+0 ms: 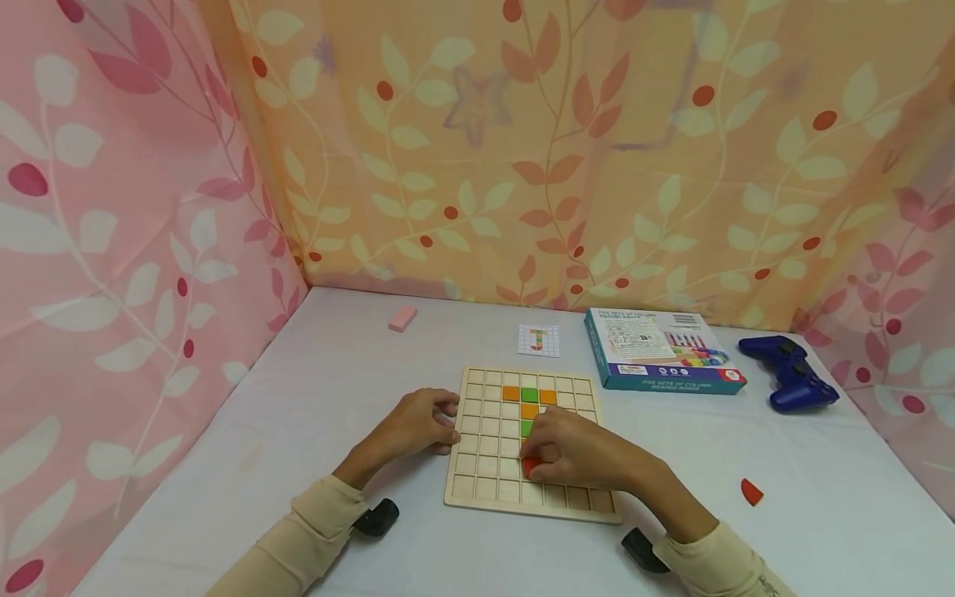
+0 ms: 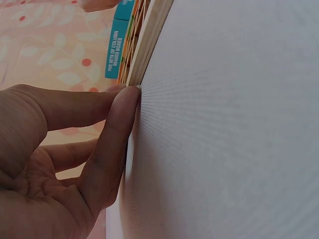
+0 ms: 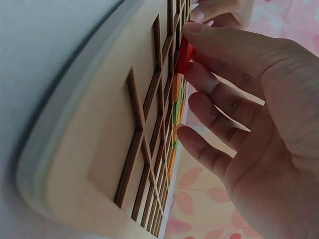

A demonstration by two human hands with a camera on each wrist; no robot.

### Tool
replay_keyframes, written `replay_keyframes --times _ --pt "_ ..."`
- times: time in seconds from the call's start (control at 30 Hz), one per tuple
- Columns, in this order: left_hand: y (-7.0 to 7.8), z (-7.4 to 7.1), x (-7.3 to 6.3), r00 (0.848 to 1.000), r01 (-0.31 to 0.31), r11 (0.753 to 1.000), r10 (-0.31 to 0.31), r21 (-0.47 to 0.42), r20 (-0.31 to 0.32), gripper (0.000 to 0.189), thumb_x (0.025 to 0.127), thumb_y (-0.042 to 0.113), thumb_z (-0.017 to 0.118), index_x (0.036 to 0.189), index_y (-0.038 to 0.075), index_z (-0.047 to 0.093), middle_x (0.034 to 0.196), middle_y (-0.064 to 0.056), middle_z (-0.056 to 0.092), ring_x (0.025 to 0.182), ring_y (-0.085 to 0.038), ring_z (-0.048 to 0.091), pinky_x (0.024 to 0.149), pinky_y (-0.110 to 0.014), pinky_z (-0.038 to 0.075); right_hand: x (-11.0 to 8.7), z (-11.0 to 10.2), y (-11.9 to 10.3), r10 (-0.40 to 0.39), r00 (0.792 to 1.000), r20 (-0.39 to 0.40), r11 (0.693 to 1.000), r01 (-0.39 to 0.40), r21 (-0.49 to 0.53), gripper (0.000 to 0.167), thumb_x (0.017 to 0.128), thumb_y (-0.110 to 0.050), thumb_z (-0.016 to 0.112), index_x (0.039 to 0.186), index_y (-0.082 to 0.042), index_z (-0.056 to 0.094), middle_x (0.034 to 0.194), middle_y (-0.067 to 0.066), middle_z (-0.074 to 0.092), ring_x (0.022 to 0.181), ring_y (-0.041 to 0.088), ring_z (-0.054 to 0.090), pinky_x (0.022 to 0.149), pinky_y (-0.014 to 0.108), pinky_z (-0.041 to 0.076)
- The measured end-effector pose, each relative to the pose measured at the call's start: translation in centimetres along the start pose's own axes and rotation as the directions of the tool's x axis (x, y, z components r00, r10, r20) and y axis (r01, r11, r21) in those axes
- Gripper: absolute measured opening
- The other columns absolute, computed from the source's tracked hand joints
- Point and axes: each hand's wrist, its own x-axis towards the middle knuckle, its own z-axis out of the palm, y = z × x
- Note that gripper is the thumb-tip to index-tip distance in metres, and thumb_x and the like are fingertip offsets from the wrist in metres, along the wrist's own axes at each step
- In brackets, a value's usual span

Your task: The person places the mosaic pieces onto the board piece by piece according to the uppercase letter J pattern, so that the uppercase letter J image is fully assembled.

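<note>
A square wooden grid board (image 1: pixel 485 468) lies on the table. Orange tiles (image 1: pixel 511 393) and green tiles (image 1: pixel 529 395) form a row near its far side, with a column running down toward me. My right hand (image 1: pixel 578 448) is over the board's lower middle and pinches a red piece (image 3: pixel 184 55) between thumb and fingers, close over the grid. Part of that column is hidden behind this hand. At the board's left edge, my left hand (image 1: pixel 418 423) holds the rim, thumb (image 2: pixel 122 107) and forefinger meeting there in the left wrist view.
Beyond the board lies a pattern card (image 1: pixel 539 340) with a coloured J-like shape. A pink block (image 1: pixel 403 318) sits at the back left. Toward the right are a boxed bead set (image 1: pixel 660 352), a blue game controller (image 1: pixel 791 375) and a red quarter-round piece (image 1: pixel 751 492).
</note>
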Motion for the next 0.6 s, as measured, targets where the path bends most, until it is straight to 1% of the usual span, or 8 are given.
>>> replay_keyframes --times 0.17,0.3,0.43,0.53,0.6 --pt "0.04 0.1 0.05 1.0 -0.003 1.0 0.003 0.011 0.0 0.064 0.085 -0.009 0.081 0.144 -0.008 0.057 0.123 -0.014 0.065 0.088 -0.016 0.069 0.069 -0.031 0.068 0.08 -0.02 -0.06 0.008 1.0 0.006 1.0 -0.008 -0.01 0.021 0.092 -0.031 0.085 0.111 -0.024 0.082 0.105 -0.018 0.067 0.107 0.009 0.054 0.105 0.041 0.056" --pt "0.04 0.09 0.06 1.0 -0.004 1.0 0.004 0.012 0.003 0.064 0.085 -0.009 0.081 0.145 -0.009 0.057 0.123 -0.014 0.065 0.089 -0.017 0.069 0.069 -0.03 0.068 0.04 -0.08 -0.13 0.017 1.0 0.008 1.0 -0.017 -0.004 0.02 0.092 -0.026 0.084 0.112 -0.023 0.083 0.105 -0.018 0.069 0.106 0.009 0.055 0.105 0.042 0.056" --pt "0.01 0.07 0.09 1.0 -0.001 1.0 0.001 0.009 0.006 0.065 0.085 -0.009 0.081 0.145 -0.009 0.056 0.124 -0.014 0.065 0.089 -0.017 0.069 0.069 -0.03 0.068 0.07 -0.11 -0.24 0.02 1.0 0.004 1.0 -0.02 0.014 0.02 0.092 -0.021 0.083 0.112 -0.022 0.084 0.103 -0.018 0.07 0.102 0.008 0.055 0.098 0.036 0.057" --pt "0.02 0.07 0.07 1.0 0.004 1.0 -0.004 0.0 0.009 0.065 0.085 -0.009 0.081 0.145 -0.009 0.056 0.124 -0.014 0.065 0.089 -0.017 0.069 0.069 -0.03 0.068 0.13 -0.06 -0.24 0.015 1.0 -0.003 1.0 -0.015 0.027 0.02 0.092 -0.021 0.083 0.112 -0.022 0.084 0.101 -0.017 0.07 0.1 0.009 0.055 0.092 0.031 0.057" --pt "-0.04 0.06 0.07 1.0 0.0 1.0 0.0 -0.001 0.01 0.065 0.085 -0.009 0.081 0.145 -0.009 0.056 0.124 -0.014 0.065 0.089 -0.017 0.069 0.068 -0.03 0.068 0.11 -0.02 -0.14 0.009 1.0 -0.008 0.999 -0.009 0.032 0.02 0.092 -0.022 0.084 0.112 -0.022 0.083 0.1 -0.017 0.07 0.099 0.009 0.056 0.092 0.03 0.056"
